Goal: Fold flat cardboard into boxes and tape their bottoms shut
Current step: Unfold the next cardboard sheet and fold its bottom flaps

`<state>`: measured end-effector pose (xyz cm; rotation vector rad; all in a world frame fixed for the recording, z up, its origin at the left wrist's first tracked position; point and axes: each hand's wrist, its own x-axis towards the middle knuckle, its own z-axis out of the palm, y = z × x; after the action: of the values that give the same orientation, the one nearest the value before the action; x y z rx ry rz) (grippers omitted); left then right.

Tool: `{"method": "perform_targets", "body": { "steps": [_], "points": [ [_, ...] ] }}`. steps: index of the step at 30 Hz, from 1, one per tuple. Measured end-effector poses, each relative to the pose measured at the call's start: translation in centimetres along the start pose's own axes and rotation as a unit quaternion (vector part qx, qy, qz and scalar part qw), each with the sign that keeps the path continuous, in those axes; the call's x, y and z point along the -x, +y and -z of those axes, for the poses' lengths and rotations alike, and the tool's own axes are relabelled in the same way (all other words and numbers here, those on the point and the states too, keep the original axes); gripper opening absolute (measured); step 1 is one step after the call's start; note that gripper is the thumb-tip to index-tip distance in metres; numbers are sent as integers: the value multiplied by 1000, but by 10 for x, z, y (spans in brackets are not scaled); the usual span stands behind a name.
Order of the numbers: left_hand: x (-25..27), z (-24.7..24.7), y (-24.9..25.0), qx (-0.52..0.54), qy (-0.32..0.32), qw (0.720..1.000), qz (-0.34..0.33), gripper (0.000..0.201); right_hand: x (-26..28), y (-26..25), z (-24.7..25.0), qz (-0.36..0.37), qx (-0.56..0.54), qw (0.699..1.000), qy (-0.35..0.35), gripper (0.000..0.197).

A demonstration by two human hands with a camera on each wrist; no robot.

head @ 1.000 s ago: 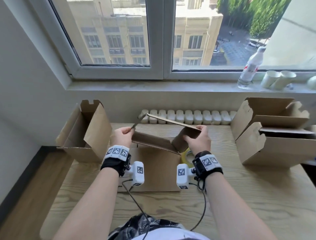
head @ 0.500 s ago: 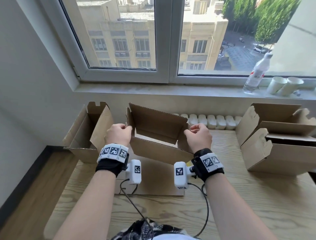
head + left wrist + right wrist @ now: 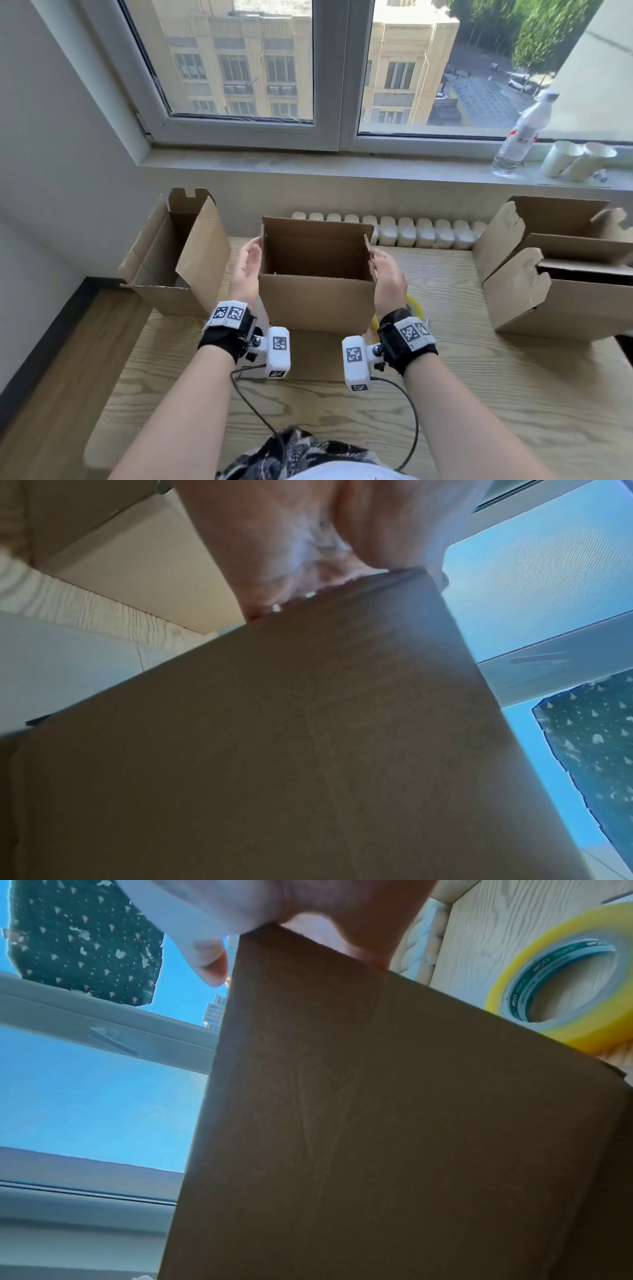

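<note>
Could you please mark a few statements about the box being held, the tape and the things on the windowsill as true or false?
1. The cardboard box in the middle stands opened into a square tube, with the left hand and right hand at its two sides. True.
2. The yellow tape roll sits on the windowsill. False: it lies on the wooden table, just right of the held box.
3. A clear plastic bottle stands on the windowsill beside two paper cups. True.
4. The right hand holds the tape roll. False: its fingers are at the top edge of the box.
5. Only one box is in view. False: an opened box lies to the left and more stand to the right.
</note>
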<state>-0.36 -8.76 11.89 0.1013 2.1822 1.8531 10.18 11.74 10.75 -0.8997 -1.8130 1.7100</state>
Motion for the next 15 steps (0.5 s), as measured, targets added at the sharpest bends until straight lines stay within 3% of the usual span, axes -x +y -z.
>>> {"method": "perform_targets", "body": {
  "steps": [5,10,15],
  "points": [
    [1,-3,-3,24,-26,999,30,55,-1,-3,-4,11,12,1000,-3,29],
    [-2,-8,-2,65,-38,994,78,79,-11,4,-10,-44,-67,997,-6,55],
    [-6,-8,-2,81,-69,991,77,85,-21,23,-11,-81,-150,983,-62,80]
  ]
}}
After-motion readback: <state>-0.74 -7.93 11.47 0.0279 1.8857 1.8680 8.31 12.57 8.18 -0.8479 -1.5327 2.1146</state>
